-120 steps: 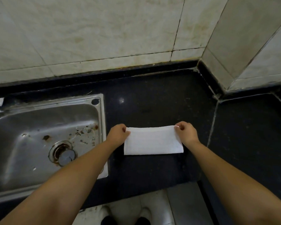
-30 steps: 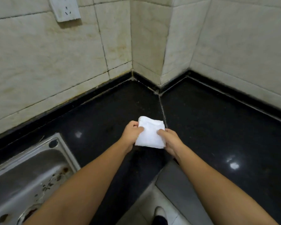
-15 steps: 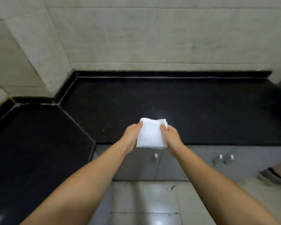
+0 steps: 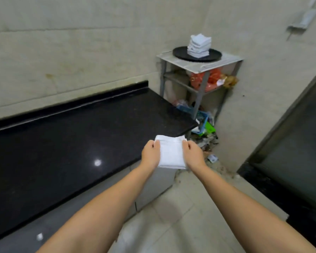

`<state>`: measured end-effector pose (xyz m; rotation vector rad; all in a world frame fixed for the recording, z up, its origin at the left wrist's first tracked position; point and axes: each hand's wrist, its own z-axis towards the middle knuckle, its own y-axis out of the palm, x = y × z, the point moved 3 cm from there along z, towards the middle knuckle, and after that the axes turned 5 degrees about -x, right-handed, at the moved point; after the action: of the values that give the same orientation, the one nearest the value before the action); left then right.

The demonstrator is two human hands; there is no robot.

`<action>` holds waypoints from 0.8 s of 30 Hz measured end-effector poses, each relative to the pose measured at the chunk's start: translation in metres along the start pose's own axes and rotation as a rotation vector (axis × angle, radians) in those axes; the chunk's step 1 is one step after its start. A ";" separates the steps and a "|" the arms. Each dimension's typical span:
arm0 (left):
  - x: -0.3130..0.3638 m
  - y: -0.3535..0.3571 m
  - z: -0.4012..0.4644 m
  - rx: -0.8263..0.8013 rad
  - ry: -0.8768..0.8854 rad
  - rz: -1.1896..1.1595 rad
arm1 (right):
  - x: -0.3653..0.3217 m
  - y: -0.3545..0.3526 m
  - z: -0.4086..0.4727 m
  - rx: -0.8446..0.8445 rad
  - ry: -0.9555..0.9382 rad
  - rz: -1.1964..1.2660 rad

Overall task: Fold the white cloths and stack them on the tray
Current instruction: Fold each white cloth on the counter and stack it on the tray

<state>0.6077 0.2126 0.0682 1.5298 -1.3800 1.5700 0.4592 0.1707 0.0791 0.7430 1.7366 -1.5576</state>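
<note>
A folded white cloth (image 4: 171,154) hangs in the air in front of me, off the end of the black counter. My left hand (image 4: 150,156) grips its left edge and my right hand (image 4: 193,156) grips its right edge. Farther off, at the upper right, a round black tray (image 4: 179,52) lies on top of a metal shelf rack. A stack of several folded white cloths (image 4: 199,45) stands on that tray.
The black counter (image 4: 71,143) runs along the tiled wall on my left. The metal shelf rack (image 4: 199,84) holds red bags, with a blue basket (image 4: 202,123) and litter on the floor below. A dark door (image 4: 290,143) stands at the right.
The view has swung right, from the sink corner along the counter to the shelf rack. The cloth, a long strip before, is now folded small and carried in both hands.
</note>
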 end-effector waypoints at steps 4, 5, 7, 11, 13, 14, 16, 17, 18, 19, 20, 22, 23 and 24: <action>0.059 0.076 0.033 -0.070 0.111 0.045 | 0.026 -0.076 0.045 0.106 0.004 -0.005; 0.069 0.093 0.043 -0.090 0.127 0.039 | 0.031 -0.092 0.057 0.130 0.002 0.003; 0.089 0.123 0.062 -0.133 0.148 0.030 | 0.042 -0.120 0.084 0.180 0.008 0.021; 0.125 0.174 0.115 -0.176 0.195 0.003 | 0.056 -0.159 0.149 0.233 0.007 0.034; 0.146 0.195 0.150 -0.169 0.234 -0.014 | 0.057 -0.176 0.191 0.243 -0.016 0.047; 0.159 0.205 0.170 -0.153 0.262 -0.008 | 0.056 -0.184 0.215 0.256 -0.034 0.040; 0.186 0.222 0.213 -0.124 0.305 0.011 | 0.050 -0.202 0.266 0.291 -0.077 0.021; 0.201 0.230 0.236 -0.112 0.319 0.016 | 0.046 -0.211 0.293 0.301 -0.096 0.020; 0.216 0.238 0.260 -0.100 0.333 0.014 | 0.040 -0.221 0.320 0.304 -0.110 0.017; 0.231 0.243 0.282 -0.086 0.344 0.011 | 0.034 -0.230 0.346 0.305 -0.120 0.007; 0.248 0.247 0.303 -0.071 0.358 0.012 | 0.027 -0.238 0.372 0.304 -0.126 -0.005; 0.279 0.253 0.342 -0.041 0.387 0.019 | 0.013 -0.253 0.419 0.301 -0.141 -0.002; 0.292 0.257 0.361 -0.025 0.394 0.027 | 0.006 -0.259 0.440 0.296 -0.153 0.012; 0.303 0.259 0.377 -0.009 0.393 0.033 | 0.000 -0.264 0.460 0.288 -0.167 0.019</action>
<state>0.4566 -0.2944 0.2138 1.1178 -1.1901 1.7661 0.3028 -0.3180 0.2145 0.7408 1.3979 -1.8248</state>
